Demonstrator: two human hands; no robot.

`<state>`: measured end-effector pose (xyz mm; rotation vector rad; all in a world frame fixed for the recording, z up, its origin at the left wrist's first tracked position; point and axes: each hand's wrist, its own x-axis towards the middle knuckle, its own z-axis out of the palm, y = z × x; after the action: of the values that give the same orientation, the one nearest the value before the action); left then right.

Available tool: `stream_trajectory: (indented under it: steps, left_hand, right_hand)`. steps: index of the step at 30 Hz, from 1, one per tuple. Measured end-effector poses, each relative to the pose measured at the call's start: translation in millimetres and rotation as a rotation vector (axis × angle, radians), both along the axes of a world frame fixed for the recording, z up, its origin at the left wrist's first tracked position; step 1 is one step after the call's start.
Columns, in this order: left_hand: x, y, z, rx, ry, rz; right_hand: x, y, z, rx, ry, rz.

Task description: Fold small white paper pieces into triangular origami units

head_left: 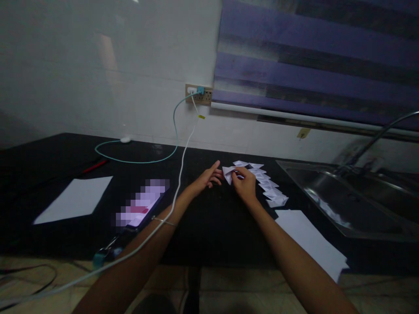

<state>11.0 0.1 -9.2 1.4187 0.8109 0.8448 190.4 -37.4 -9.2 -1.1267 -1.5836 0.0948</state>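
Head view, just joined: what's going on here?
A person's right hand pinches a small, folded white paper piece above a black countertop. The left hand is open close by; whether it touches the paper is unclear. A row of similar folded white pieces lies to the right, beside a metal sink. Flat white paper sheets lie nearer the person.
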Motion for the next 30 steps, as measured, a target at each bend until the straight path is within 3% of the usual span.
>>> stream_trajectory:
  steps: [2,8,15,19,24,30]
  left_hand:
    - [-0.7,0.9,0.5,-0.015,0.032,-0.025]
    - [-8.8,-9.8,7.8,0.193,0.077,-0.113]
    - [-7.3,-5.7,1.1,0.147,0.053,-0.102]
    - [-2.5,-9.2,5.1,0.162,0.049,-0.054]
    - [-5.1,-12.1,7.3,0.216,0.049,-0.100]
    - [-4.8,-6.8,0.9,0.318,0.088,0.007]
  right_hand:
    - [-2.3,-4.0,3.0,0.029,-0.021,0.059]
    - [-10.1,-11.0,8.8,0.026,0.014,0.202]
    - [-0.4,1.6,7.6,-0.322,0.397,0.322]
    - [3.3,3.8,4.9,-0.496,0.382,0.317]
    - [1.9,3.0,5.2,-0.499,0.423,0.334]
    - [5.3,2.8,7.2,-0.483,0.460,0.299]
